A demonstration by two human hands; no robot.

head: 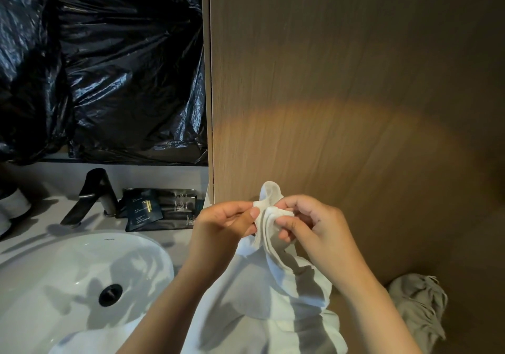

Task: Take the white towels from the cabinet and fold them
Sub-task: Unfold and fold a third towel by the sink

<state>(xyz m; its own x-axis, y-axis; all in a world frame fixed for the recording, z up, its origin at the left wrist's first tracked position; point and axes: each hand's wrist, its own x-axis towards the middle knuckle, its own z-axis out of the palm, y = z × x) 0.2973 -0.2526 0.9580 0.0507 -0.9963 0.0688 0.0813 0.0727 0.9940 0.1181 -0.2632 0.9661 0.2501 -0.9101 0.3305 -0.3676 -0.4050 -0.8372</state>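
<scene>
A white towel (pixel 262 293) hangs bunched in front of me, its lower part draped down toward the bottom edge of the view. My left hand (pixel 221 228) pinches a gathered top corner of it between thumb and fingers. My right hand (pixel 308 228) grips the bunched cloth just to the right of that, fingers curled round the folds. Both hands are close together at chest height, in front of the wooden cabinet side (pixel 341 94).
A white basin (pixel 54 271) with a dark drain lies at lower left, with a black tap (pixel 90 195) behind it. Dark amenity packets (pixel 161 206) sit by the wall. Black plastic sheeting (pixel 103 61) covers the upper left. A grey cloth (pixel 420 307) lies at lower right.
</scene>
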